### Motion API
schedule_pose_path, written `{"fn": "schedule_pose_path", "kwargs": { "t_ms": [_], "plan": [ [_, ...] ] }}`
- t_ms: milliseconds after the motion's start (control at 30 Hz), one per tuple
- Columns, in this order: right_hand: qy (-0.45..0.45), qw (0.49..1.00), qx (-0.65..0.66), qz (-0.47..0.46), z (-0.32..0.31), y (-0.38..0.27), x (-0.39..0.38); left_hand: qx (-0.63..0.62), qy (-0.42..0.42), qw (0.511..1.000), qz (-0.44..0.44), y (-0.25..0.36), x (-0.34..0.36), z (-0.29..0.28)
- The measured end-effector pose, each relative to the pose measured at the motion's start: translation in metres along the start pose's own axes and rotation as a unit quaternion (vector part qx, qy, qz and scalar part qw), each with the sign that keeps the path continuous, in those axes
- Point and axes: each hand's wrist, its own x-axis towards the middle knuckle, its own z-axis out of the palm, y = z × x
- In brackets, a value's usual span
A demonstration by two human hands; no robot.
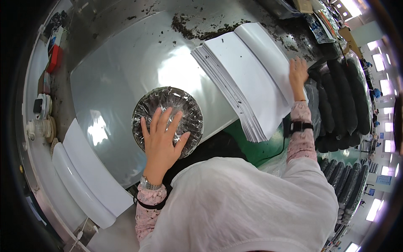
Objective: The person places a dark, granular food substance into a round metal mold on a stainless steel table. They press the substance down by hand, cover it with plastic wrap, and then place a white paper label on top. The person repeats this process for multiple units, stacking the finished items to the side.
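Observation:
My left hand (161, 140) lies with spread fingers on a round, dark bundle wrapped in clear, crinkled plastic (168, 98). The bundle sits on a shiny grey sheet (111, 80) near the table's front edge. My right hand (298, 75) is at the right side of a thick stack of white sheets (252, 80), its fingers stretched out against the edge of the curled top sheet (268, 52). The thumb of that hand is hard to make out. Part of the stack juts past the table's front edge, and a few dark crumbs lie on it.
Dark loose crumbs (184, 30) are scattered over the metal table at the back. Curled white sheets (90, 172) lie at the left, near a red box (53, 59) and a glass jar (37, 129). Long black plastic-wrapped bundles (342, 96) are piled at the right. Green floor (256, 147) shows below the stack.

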Motion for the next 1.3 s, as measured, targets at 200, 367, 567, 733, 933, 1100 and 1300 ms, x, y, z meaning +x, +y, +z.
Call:
{"fn": "schedule_pose_path", "kwargs": {
  "t_ms": [200, 367, 567, 733, 933, 1100, 1300],
  "plan": [
    [-0.170, 0.971, 0.083, -0.149, 0.008, -0.079, -0.024, 0.010, -0.022, 1.000, -0.018, -0.001, -0.005, -0.002],
    [-0.546, 0.753, 0.359, -0.074, -0.031, -0.146, 0.034, 0.011, -0.029, 0.999, -0.013, -0.001, -0.002, -0.007],
    [-0.248, 0.943, 0.106, -0.197, 0.010, -0.175, 0.077, 0.010, -0.032, 0.999, -0.016, 0.000, -0.002, -0.007],
    [-0.041, 0.953, -0.067, -0.294, 0.090, -0.153, 0.054, 0.002, -0.040, 0.999, -0.022, 0.003, -0.001, -0.008],
    [-0.041, 0.911, -0.200, -0.359, 0.093, -0.161, 0.055, 0.011, -0.025, 0.999, -0.020, 0.000, -0.003, -0.005],
    [-0.173, 0.944, -0.052, -0.276, 0.081, -0.143, 0.090, -0.010, -0.017, 1.000, -0.020, 0.000, 0.000, -0.006],
    [0.196, 0.963, 0.127, 0.133, -0.061, -0.022, 0.152, -0.022, -0.008, 0.999, -0.027, -0.002, -0.005, -0.006]
  ]
}}
